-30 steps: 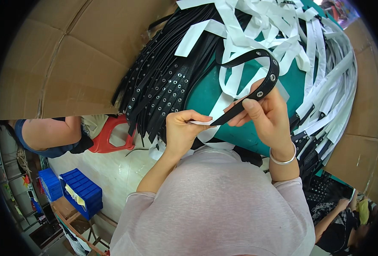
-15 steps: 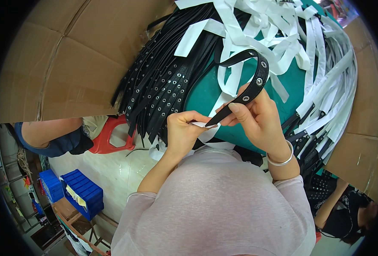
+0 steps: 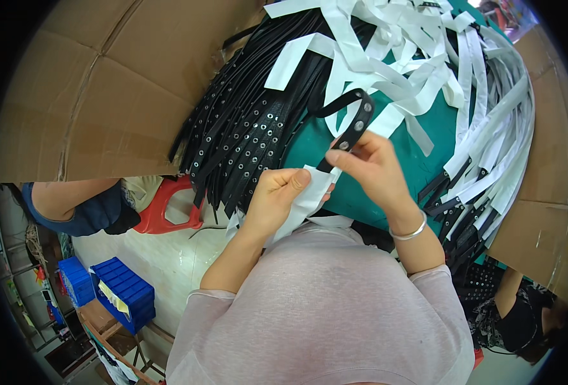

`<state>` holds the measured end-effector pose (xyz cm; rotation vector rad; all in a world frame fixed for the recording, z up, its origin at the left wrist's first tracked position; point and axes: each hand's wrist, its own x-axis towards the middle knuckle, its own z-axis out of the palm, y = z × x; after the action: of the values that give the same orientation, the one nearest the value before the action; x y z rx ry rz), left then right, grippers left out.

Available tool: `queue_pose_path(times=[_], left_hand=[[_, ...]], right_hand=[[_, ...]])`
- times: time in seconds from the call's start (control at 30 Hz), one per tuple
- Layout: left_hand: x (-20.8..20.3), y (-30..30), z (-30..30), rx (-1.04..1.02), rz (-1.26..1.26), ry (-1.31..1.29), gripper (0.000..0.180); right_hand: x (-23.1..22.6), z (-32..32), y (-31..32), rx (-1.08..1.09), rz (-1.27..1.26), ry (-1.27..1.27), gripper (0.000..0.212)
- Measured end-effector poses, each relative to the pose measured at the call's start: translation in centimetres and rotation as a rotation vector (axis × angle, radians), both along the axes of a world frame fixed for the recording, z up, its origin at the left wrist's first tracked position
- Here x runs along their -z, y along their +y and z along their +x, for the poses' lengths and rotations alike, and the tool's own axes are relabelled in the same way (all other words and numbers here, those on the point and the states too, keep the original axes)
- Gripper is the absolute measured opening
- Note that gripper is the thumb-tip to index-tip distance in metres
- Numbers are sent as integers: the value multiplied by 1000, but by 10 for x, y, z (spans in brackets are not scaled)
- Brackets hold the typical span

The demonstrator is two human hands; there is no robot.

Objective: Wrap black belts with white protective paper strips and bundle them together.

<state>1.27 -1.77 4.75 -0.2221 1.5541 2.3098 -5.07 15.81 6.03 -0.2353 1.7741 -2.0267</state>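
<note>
A black strap with silver eyelets [image 3: 362,123] curls up in a loop over the table, pinched near its end between the thumb and fingers of my right hand [image 3: 381,174]. My left hand [image 3: 276,200] is closed around a white flat strip [image 3: 304,208], thumb on top, close to my body. The strap's plain black end meets the strip's upper edge; whether it is inside cannot be made out. Beyond my hands, a loose pile of white strips [image 3: 351,42] lies on the green tabletop [image 3: 443,122].
Black eyelet straps [image 3: 258,128] lie in a thick bundle at left. Another bundle, covered in white strips [image 3: 511,109], hangs at right. Cardboard sheets [image 3: 110,109] flank the table. A red stool [image 3: 168,208], blue crates [image 3: 127,292] and two other people are nearby.
My left hand has turned over, bringing the white strip into fuller view. My right hand has moved slightly left and down, and the strap's loop has become smaller and shifted left.
</note>
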Motion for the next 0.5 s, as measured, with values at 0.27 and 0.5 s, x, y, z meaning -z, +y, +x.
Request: queue_pose_path(times=[0.27,0.5], left_hand=[[-1,-24,-5,153,-86,-53,45],[5,-41,9,484,538,-368,25]], right_hand=[[15,0,-20,21,-141,-116,14],[19,16,-38,-235,-116,-184,11]])
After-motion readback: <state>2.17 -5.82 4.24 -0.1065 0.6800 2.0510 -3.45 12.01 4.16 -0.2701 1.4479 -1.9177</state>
